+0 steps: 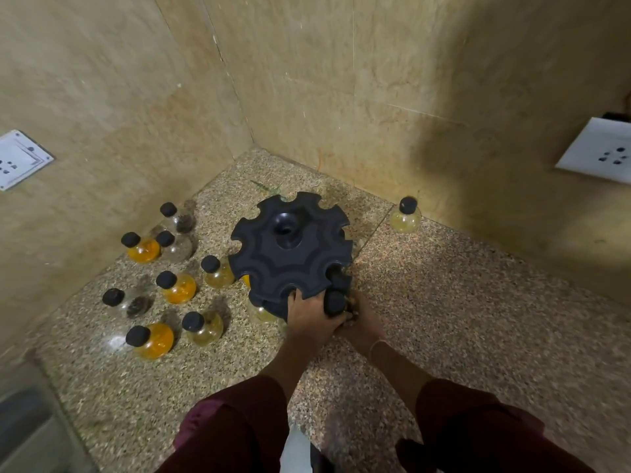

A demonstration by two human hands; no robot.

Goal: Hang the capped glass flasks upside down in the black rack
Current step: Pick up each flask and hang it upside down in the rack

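Observation:
The round black rack (290, 257) with slotted rims stands on the speckled stone counter (461, 319) in the corner. My left hand (309, 317) grips the rack's near rim, fingers curled over a slot. My right hand (363, 322) holds a black-capped flask (335, 302) right at the rack's near right edge; its glass body is mostly hidden by my fingers. A pale yellow flask (262, 314) shows under the rack's near left side. Several capped flasks stand upright left of the rack, such as an orange one (177, 286) and a pale one (203, 327).
One pale yellow capped flask (405, 216) stands alone by the back right wall. Tiled walls close the corner behind and to the left, with a socket plate (18, 158) on the left wall and another socket plate (604, 151) on the right wall.

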